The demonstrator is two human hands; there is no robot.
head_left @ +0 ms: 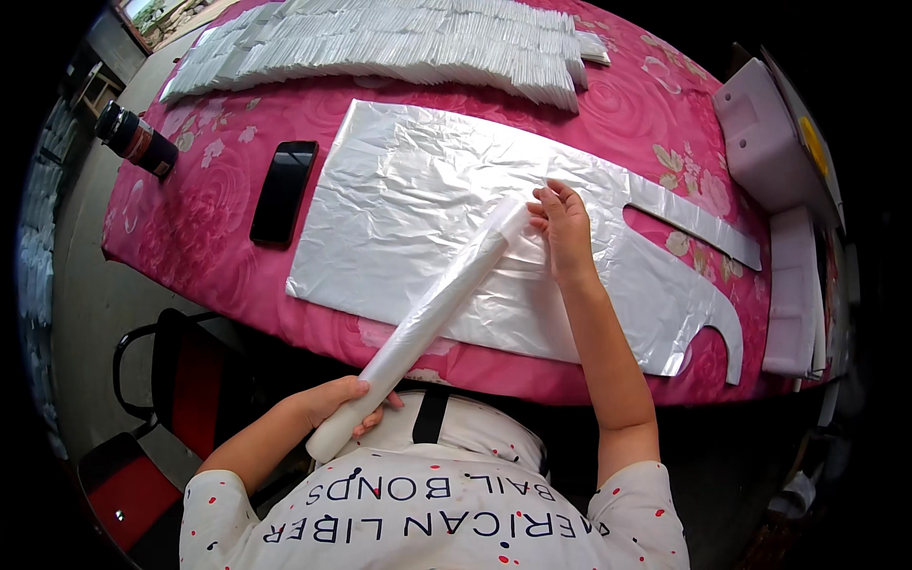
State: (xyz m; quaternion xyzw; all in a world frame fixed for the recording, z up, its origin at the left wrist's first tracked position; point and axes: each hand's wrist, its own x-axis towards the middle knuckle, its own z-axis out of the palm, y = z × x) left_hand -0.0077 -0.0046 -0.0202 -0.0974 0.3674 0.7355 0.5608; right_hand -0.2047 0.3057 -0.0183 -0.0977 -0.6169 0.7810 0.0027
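Observation:
A long, slim roll of thin white plastic [432, 309] slants up from my lap over the table's near edge. My left hand [347, 404] is wrapped around its lower part. At the roll's far end, my right hand [562, 228] has its fingers loosely bent and apart, close beside the roll's tip; whether they touch the film I cannot tell. Beneath lies a flat, wrinkled white plastic sheet [389, 209], with curved cutouts and strap-like ends on its right side.
Tight rows of folded white plastic pieces [408, 47] line the table's far side. A black phone [284, 193] and a dark bottle [138, 140] are at the left. White foam boxes [769, 133] stand along the right edge. Red-and-black chairs [195, 380] are at lower left. Pink floral cloth [204, 218] covers the table.

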